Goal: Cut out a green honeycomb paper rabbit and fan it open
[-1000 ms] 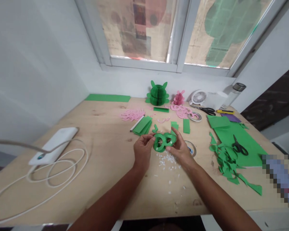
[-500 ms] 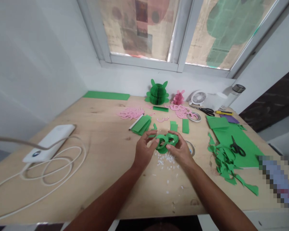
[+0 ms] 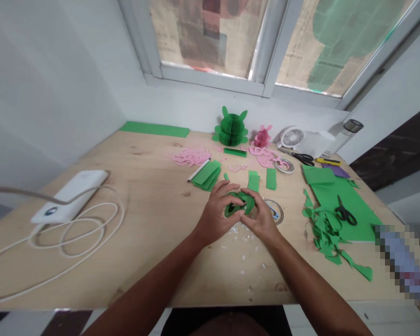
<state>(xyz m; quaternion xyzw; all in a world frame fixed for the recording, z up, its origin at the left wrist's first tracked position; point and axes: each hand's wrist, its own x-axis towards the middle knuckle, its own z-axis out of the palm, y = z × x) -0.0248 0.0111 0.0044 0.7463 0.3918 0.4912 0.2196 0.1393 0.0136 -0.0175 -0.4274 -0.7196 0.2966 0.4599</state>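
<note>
Both hands meet over the middle of the wooden table (image 3: 154, 242), gripping a green paper piece (image 3: 248, 201) made of curved, looped strips. My left hand (image 3: 219, 210) curls its fingers over the piece from the left and partly hides it. On the other side, my right hand (image 3: 262, 217) pinches it between thumb and fingers. Small white paper bits (image 3: 243, 257) lie scattered below the hands. Close to the right hand is a roll of tape (image 3: 280, 217). Folded green papers (image 3: 206, 175) and a white pen (image 3: 199, 170) lie just beyond the left hand.
A green paper figure (image 3: 232, 128) and a pink one (image 3: 262, 136) stand by the wall, near a white fan (image 3: 292, 137). Black scissors (image 3: 345, 212) rest on green sheets (image 3: 359, 200) at right, beside green scraps (image 3: 325, 228). A white power bank (image 3: 72, 196) with cable lies left.
The hands have drawn closer together. My left hand has turned and its fingers now wrap over the green paper piece, which shows less than before. The view has shifted slightly.
</note>
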